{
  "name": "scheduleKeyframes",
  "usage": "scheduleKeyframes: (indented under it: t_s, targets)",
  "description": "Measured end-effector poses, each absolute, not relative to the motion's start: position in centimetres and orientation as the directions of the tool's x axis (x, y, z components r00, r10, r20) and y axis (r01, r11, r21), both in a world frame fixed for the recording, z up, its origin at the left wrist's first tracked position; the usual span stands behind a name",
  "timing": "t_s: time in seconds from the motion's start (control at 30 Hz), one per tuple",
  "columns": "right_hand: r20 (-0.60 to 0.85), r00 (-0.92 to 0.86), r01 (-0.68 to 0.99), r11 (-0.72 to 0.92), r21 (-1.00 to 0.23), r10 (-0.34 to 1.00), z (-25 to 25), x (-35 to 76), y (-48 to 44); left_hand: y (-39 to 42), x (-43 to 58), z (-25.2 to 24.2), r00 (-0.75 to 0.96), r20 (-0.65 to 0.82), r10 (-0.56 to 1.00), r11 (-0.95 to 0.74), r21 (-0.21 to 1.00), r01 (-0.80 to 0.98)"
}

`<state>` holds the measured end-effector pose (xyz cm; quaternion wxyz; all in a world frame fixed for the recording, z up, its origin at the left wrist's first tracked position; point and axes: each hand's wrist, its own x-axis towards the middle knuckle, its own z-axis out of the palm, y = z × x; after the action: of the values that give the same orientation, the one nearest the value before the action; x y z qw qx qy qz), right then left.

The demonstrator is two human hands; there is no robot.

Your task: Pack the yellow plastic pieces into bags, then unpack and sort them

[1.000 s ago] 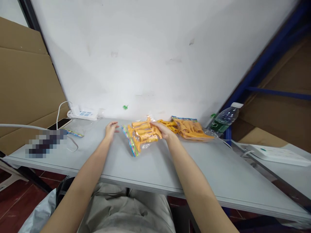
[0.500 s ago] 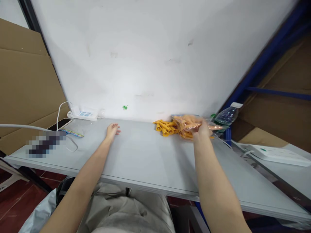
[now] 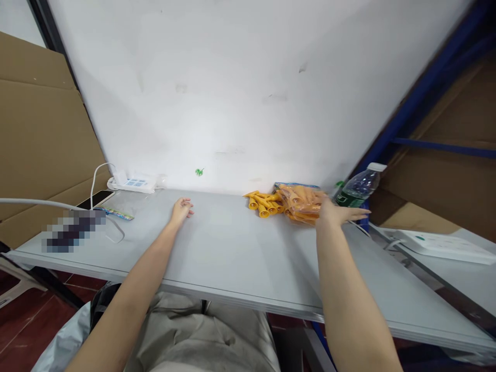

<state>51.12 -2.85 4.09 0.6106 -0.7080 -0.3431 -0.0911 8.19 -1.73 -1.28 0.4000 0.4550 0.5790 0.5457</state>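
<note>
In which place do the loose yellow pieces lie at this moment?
In the head view, the loose yellow pieces lie just right of centre by the white wall, just left of the bagged pieces.

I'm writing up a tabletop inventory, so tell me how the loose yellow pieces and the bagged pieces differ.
The loose yellow pieces lie bare on the table; the bagged pieces sit inside a blue-edged clear bag. The loose yellow pieces show plainly, several round open ends facing the camera, while the bagged pieces look hazier through plastic. The loose yellow pieces form a smaller heap than the bagged pieces. Both are yellow-orange.
</note>
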Motion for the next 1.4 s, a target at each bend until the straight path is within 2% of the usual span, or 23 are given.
scheduleKeyframes:
  t_s: [0.03, 0.07, 0.13, 0.2, 0.27, 0.33, 0.47, 0.57, 0.63, 0.73, 0.97, 1.1, 1.2, 1.3, 1.4]
  targets:
    - [0.406, 0.872, 0.444, -0.095, -0.891, 0.273, 4.3, 50.7, -3.1, -1.7, 8.2, -1.3, -0.265, 0.040, 0.963, -0.013, 0.995, 0.102]
    - [0.375, 0.897, 0.408, -0.111, -0.906, 0.231, 4.5, 50.1, -3.4, -1.7, 8.3, -1.4, -0.264, 0.048, 0.963, -0.018, 0.994, 0.112]
    - [0.542, 0.808, 0.564, -0.035, -0.825, 0.230, 5.3, 48.2, -4.0, -1.8, 8.4, -1.3, -0.262, 0.060, 0.963, -0.027, 0.991, 0.127]
    - [0.742, 0.620, 0.748, 0.093, -0.657, 0.253, 5.9, 45.8, -4.3, -1.8, 8.5, -1.3, -0.263, 0.069, 0.962, -0.031, 0.989, 0.145]
    - [0.823, 0.487, 0.822, 0.167, -0.545, 0.291, 6.0, 43.5, -4.1, -1.9, 8.5, -1.4, -0.258, 0.074, 0.963, -0.030, 0.985, 0.169]
    - [0.836, 0.400, 0.840, 0.215, -0.498, 0.375, 5.2, 41.2, -3.3, -1.8, 8.5, -1.6, -0.252, 0.085, 0.964, -0.034, 0.979, 0.200]
    - [0.740, 0.187, 0.873, 0.237, -0.427, 0.646, 1.3, 37.6, -1.7, -1.2, 8.3, -2.4, -0.220, 0.134, 0.966, -0.070, 0.959, 0.275]
    - [0.526, -0.023, 0.932, 0.209, -0.298, 0.850, -1.6, 36.0, -1.1, -0.9, 8.3, -2.8, -0.172, 0.163, 0.971, -0.098, 0.936, 0.337]
    - [0.399, -0.038, 0.962, 0.141, -0.235, 0.916, -2.6, 35.6, -1.0, -0.9, 8.4, -2.8, -0.142, 0.174, 0.975, -0.108, 0.919, 0.379]
    - [0.333, -0.025, 0.980, 0.090, -0.180, 0.943, -2.8, 35.7, -1.0, -1.1, 8.7, -2.6, -0.116, 0.185, 0.976, -0.119, 0.897, 0.427]
    - [0.326, -0.039, 0.984, 0.094, -0.154, 0.945, -2.5, 35.9, -1.3, -1.5, 9.1, -2.6, -0.137, 0.192, 0.972, -0.114, 0.891, 0.439]
    - [0.320, -0.038, 0.983, 0.094, -0.160, 0.947, -2.5, 35.8, -1.2, -0.6, 8.9, -2.3, -0.229, 0.263, 0.937, -0.114, 0.852, 0.511]
    - [0.319, -0.036, 0.983, 0.091, -0.159, 0.947, -2.5, 35.8, -1.2, 0.3, 7.6, -1.1, -0.325, 0.247, 0.913, 0.027, 0.758, 0.651]
    - [0.334, -0.035, 0.985, 0.088, -0.145, 0.942, -2.7, 35.8, -1.1, 0.7, 5.0, 0.3, -0.385, 0.179, 0.906, 0.240, 0.531, 0.812]
    - [0.347, -0.038, 0.987, 0.090, -0.136, 0.937, -2.8, 35.8, -1.1, 0.5, 1.5, 0.8, -0.472, 0.139, 0.870, 0.404, 0.346, 0.847]
